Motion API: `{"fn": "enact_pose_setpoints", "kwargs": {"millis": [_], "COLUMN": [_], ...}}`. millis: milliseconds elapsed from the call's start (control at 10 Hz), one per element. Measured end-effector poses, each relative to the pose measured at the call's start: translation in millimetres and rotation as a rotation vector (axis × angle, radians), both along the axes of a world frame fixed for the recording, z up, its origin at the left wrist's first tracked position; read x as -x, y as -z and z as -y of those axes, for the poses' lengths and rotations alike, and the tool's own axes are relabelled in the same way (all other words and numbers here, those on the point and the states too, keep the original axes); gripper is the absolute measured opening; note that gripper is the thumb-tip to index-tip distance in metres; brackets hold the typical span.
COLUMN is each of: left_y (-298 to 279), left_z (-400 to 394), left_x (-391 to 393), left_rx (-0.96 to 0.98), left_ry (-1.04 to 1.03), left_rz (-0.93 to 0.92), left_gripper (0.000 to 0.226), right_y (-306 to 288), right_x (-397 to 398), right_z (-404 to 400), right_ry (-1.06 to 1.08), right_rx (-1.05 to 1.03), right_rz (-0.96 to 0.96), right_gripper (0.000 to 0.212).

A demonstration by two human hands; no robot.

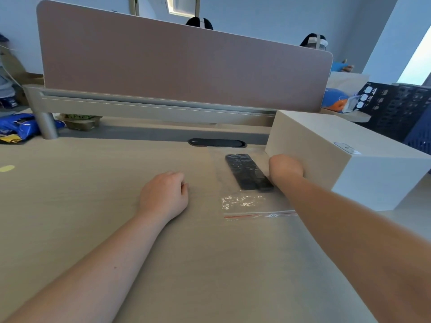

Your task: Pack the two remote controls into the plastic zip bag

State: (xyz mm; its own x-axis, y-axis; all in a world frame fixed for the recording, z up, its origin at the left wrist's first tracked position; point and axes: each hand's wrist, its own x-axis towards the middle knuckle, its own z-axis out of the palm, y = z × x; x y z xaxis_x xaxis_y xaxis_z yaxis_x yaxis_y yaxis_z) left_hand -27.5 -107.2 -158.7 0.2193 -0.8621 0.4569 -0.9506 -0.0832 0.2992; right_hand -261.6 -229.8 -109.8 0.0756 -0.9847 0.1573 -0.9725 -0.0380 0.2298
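Two black remote controls (248,171) lie side by side inside the clear plastic zip bag (242,201), which lies flat on the desk with its red zip strip toward me. My right hand (285,169) rests at the bag's right edge, beside the remotes, with its fingers curled under and out of sight. My left hand (164,194) lies on the bare desk to the left of the bag, fingers loosely curled, holding nothing.
A beige box (338,155) stands right behind my right hand. A pink divider panel (177,66) runs along the desk's far edge, with a black cable grommet (217,143) below it. Dark crates (401,108) stand at far right; blue packets (18,128) lie far left.
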Motion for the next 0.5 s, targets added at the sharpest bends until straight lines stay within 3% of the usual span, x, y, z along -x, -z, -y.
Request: {"fn": "enact_pose_setpoints", "kwargs": {"millis": [200,500], "left_y": [-0.6,-1.0], "left_z": [-6.5,-40.5], "left_x": [2.9,20.7], "left_rx": [-0.002,-0.029], "left_ry": [0.016,0.028], "left_rz": [0.010,0.007], "left_gripper": [0.018,0.019], "right_y": [-6.2,-9.4], "right_x": [10.7,54.4], "right_z": [-20.1,-95.8], "right_ry": [-0.049,-0.152], "right_rx": [0.004,-0.051], "right_rz": [0.045,0.426], "right_gripper": [0.030,0.023]}}
